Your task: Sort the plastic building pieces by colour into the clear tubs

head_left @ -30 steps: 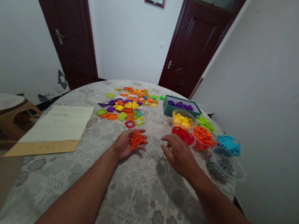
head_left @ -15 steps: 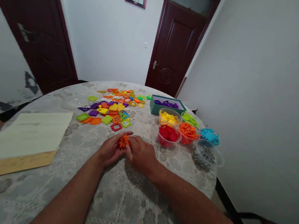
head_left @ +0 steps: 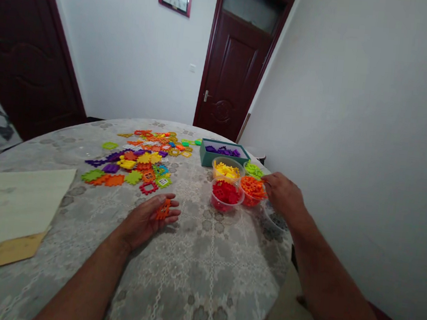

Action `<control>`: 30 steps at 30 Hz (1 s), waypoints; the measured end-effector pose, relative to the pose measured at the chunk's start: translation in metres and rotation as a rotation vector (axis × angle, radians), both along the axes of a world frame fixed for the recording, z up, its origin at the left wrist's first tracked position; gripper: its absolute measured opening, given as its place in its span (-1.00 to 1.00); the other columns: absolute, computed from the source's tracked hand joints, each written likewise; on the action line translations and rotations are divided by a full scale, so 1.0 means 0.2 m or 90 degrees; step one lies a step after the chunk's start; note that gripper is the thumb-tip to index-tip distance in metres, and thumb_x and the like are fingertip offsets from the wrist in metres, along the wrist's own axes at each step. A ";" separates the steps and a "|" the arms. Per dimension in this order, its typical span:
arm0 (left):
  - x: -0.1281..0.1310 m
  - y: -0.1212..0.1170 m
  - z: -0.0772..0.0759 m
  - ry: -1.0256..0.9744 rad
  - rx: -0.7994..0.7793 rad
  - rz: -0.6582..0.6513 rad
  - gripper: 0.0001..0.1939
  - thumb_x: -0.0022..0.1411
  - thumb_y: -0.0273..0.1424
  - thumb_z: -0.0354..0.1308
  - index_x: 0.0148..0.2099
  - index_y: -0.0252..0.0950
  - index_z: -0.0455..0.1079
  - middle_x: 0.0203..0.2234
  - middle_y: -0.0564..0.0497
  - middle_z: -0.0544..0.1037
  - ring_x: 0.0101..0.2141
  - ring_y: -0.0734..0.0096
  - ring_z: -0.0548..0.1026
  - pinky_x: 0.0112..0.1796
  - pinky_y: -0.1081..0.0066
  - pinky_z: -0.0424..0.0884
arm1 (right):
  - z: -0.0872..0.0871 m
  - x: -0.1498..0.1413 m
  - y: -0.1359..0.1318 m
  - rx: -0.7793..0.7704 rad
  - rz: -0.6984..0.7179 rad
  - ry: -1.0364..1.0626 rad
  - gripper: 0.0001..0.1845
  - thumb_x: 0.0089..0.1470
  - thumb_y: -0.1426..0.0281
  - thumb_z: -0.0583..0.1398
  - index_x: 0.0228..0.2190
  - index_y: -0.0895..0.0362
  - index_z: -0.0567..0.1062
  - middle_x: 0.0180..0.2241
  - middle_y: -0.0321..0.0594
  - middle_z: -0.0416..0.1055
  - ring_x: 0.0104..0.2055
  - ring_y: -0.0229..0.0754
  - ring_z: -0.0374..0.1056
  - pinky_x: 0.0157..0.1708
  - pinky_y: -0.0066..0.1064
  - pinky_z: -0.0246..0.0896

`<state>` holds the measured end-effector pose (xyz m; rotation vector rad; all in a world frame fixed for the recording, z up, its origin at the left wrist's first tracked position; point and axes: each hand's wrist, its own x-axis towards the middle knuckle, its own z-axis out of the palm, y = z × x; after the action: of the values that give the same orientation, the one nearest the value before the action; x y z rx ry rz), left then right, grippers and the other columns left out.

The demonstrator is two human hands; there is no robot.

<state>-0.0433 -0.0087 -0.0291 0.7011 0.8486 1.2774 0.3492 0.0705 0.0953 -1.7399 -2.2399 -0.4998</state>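
Note:
Palm up above the tablecloth, my left hand [head_left: 151, 219] holds an orange plastic building piece [head_left: 163, 209] with toothed edges under its thumb. The other fingers stretch out to the right. Over at the tubs, my right hand [head_left: 284, 191] is at the right rim of a clear tub of orange pieces [head_left: 253, 188]. Its fingers are pinched together, and I cannot make out what is between them. Just left of that tub stands a tub of red pieces [head_left: 226, 194]. A tub of grey pieces [head_left: 277, 220] is partly hidden under my right hand.
Tubs of yellow pieces [head_left: 226, 170] and light green pieces [head_left: 254, 170] stand behind, beside a green box [head_left: 208, 158] of purple pieces. A colourful pile of flat pieces [head_left: 143, 166] spreads across the table's far left. Pale sheets on a board [head_left: 13, 201] lie at left.
My right hand has left the orange piece and moved right to the orange tub. My left hand keeps the piece, its fingers now more open. The view has shifted slightly right.

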 end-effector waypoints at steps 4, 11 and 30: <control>0.01 0.00 0.00 0.016 -0.005 -0.011 -0.57 0.28 -0.32 0.40 0.13 -0.35 0.47 0.00 -0.28 0.62 -0.14 0.15 0.70 -0.07 0.20 0.66 | -0.06 0.10 0.09 -0.104 -0.111 -0.128 -0.64 0.40 0.45 0.05 -0.06 0.10 0.65 -0.08 0.00 0.56 -0.07 -0.02 0.54 -0.20 -0.35 0.36; 0.01 0.00 0.02 0.026 -0.020 -0.009 -0.49 0.21 -0.32 0.46 0.15 -0.33 0.45 0.04 -0.32 0.61 -0.09 0.11 0.69 -0.07 0.19 0.65 | -0.11 0.08 0.07 -0.054 -0.088 -0.083 -0.62 0.38 0.50 0.04 0.06 0.12 0.58 -0.02 0.03 0.56 -0.01 -0.02 0.53 -0.13 -0.35 0.38; 0.02 -0.07 -0.03 0.035 0.026 -0.200 -0.40 0.26 0.02 0.36 0.18 -0.26 0.50 -0.11 -0.24 0.66 -0.27 0.13 0.67 -0.40 0.31 0.60 | -0.40 -0.97 -0.35 -0.276 0.513 0.432 -0.66 0.26 0.55 0.23 0.03 0.05 0.59 -0.07 -0.20 0.61 -0.06 -0.17 0.50 0.04 -0.29 0.35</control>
<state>-0.0400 -0.0226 -0.0355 0.8690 0.7253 0.9996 0.1552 0.0003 0.0148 -0.7765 -2.3130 0.6782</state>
